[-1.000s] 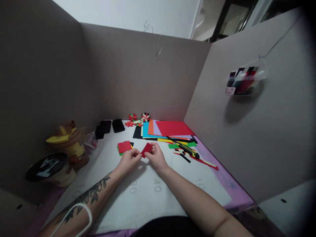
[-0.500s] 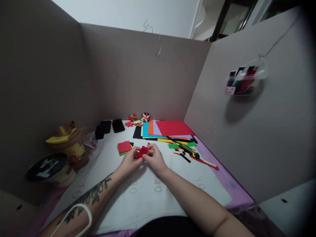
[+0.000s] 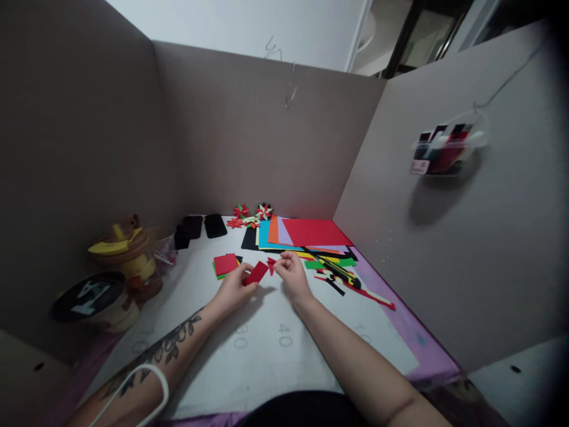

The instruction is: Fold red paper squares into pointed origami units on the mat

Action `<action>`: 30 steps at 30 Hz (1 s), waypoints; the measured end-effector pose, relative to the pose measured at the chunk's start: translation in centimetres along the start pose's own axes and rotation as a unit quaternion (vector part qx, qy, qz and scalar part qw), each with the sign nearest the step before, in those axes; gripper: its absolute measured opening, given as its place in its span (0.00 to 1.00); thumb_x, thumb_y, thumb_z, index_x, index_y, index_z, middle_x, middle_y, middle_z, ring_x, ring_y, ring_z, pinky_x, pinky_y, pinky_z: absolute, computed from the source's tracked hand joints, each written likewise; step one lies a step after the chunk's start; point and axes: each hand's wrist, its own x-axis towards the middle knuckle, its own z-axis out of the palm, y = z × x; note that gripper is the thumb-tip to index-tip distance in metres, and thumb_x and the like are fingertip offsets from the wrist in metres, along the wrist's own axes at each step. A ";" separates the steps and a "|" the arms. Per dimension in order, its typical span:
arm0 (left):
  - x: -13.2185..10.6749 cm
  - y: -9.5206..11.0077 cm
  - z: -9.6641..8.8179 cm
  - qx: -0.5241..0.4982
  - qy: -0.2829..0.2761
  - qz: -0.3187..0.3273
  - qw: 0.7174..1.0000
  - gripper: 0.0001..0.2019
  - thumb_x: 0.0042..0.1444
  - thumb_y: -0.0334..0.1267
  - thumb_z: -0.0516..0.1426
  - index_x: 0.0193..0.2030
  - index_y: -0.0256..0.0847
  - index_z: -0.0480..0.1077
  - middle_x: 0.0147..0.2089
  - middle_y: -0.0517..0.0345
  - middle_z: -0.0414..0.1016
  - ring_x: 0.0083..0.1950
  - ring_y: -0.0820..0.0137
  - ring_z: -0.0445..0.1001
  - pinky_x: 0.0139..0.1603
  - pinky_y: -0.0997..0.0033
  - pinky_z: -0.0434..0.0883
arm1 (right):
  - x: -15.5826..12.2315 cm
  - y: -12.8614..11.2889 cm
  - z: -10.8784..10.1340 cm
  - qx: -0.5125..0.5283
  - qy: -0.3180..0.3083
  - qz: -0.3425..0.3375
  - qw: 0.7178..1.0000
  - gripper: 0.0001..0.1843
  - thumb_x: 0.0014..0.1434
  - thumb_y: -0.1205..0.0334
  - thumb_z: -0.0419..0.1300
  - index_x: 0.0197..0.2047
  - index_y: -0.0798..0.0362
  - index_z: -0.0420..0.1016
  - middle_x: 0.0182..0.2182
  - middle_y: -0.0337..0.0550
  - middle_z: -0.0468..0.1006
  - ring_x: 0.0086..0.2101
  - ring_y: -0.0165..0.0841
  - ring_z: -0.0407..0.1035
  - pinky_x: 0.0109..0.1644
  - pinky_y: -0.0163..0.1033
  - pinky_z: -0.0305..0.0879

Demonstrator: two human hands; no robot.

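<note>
My left hand point(image 3: 235, 283) pinches a red folded paper rectangle point(image 3: 256, 273) between thumb and fingers, holding it tilted above the mat. To its right, my right hand point(image 3: 291, 274) is apart from that paper, its fingers curled in and nothing visible in them. Small red folded paper pieces point(image 3: 271, 265) are just beside the right fingertips, partly hidden by them. Left of the left hand lies a stack of square papers point(image 3: 225, 263), red on top with green and yellow edges showing below.
Coloured sheets point(image 3: 317, 232) are layered at the back right. A yellow-black cutter point(image 3: 340, 271) lies among paper strips point(image 3: 373, 296). Folded paper stars point(image 3: 264, 211) and black phone-like objects point(image 3: 216, 226) are at the back. Pots point(image 3: 127, 255) stand at left. Grey panels point(image 3: 267, 136) enclose the table.
My right hand has let go of the red paper and shifted right. The left hand keeps the paper, now showing more of its length. The view has shifted slightly.
</note>
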 end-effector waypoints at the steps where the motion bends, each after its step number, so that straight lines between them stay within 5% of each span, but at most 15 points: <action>1: 0.0 -0.1 0.0 0.000 0.004 0.002 1.000 0.11 0.45 0.35 0.56 0.37 0.39 0.64 0.23 0.66 0.69 0.21 0.76 0.63 0.22 0.79 0.56 | -0.1 0.1 0.1 -0.018 -0.023 0.004 1.000 0.16 0.45 0.62 0.62 0.38 0.51 0.62 0.24 0.32 0.68 0.26 0.27 0.62 0.33 0.34 0.59; 4: 0.2 -0.2 0.0 -0.008 0.000 0.010 1.000 0.11 0.46 0.35 0.56 0.38 0.39 0.64 0.25 0.64 0.71 0.24 0.74 0.67 0.24 0.78 0.59 | -0.7 0.5 0.6 -0.086 -0.087 0.019 0.992 0.08 0.45 0.62 0.61 0.28 0.53 0.65 0.24 0.34 0.66 0.27 0.28 0.60 0.32 0.33 0.57; 7: 0.2 -0.4 0.2 -0.023 -0.005 0.027 0.999 0.15 0.46 0.35 0.56 0.43 0.38 0.64 0.32 0.59 0.74 0.32 0.70 0.72 0.31 0.75 0.65 | -1.1 0.7 0.8 -0.122 -0.089 0.018 0.988 0.10 0.45 0.62 0.60 0.20 0.53 0.62 0.21 0.33 0.63 0.25 0.28 0.57 0.31 0.33 0.55; 10: 0.1 -0.4 0.3 -0.028 0.008 0.039 0.999 0.18 0.47 0.36 0.56 0.46 0.39 0.63 0.35 0.57 0.74 0.35 0.69 0.73 0.33 0.73 0.66 | -1.1 0.8 0.7 -0.125 -0.091 0.022 0.988 0.11 0.44 0.61 0.61 0.19 0.53 0.62 0.20 0.33 0.63 0.25 0.28 0.56 0.30 0.33 0.54; 14: 0.0 -0.2 0.4 -0.002 0.017 0.030 0.999 0.18 0.47 0.37 0.56 0.46 0.38 0.63 0.25 0.63 0.70 0.26 0.72 0.68 0.26 0.76 0.61 | -1.1 0.7 0.7 -0.126 -0.101 0.019 0.987 0.11 0.44 0.61 0.61 0.19 0.53 0.63 0.20 0.33 0.63 0.25 0.28 0.56 0.30 0.33 0.54; 25: 0.4 -0.5 0.2 -0.019 0.018 0.026 0.999 0.17 0.46 0.35 0.56 0.45 0.38 0.65 0.25 0.63 0.70 0.27 0.72 0.69 0.28 0.75 0.64 | -0.3 0.8 0.1 0.001 -0.032 0.052 0.998 0.12 0.43 0.59 0.63 0.20 0.54 0.64 0.19 0.32 0.65 0.22 0.26 0.57 0.30 0.34 0.55; 30: 0.3 -1.0 0.2 -0.021 0.032 0.031 0.999 0.22 0.45 0.35 0.58 0.49 0.39 0.64 0.37 0.55 0.73 0.40 0.67 0.72 0.37 0.71 0.68 | -0.4 1.0 0.0 -0.031 -0.028 0.038 0.998 0.12 0.44 0.58 0.63 0.21 0.53 0.64 0.20 0.33 0.66 0.24 0.27 0.58 0.30 0.34 0.56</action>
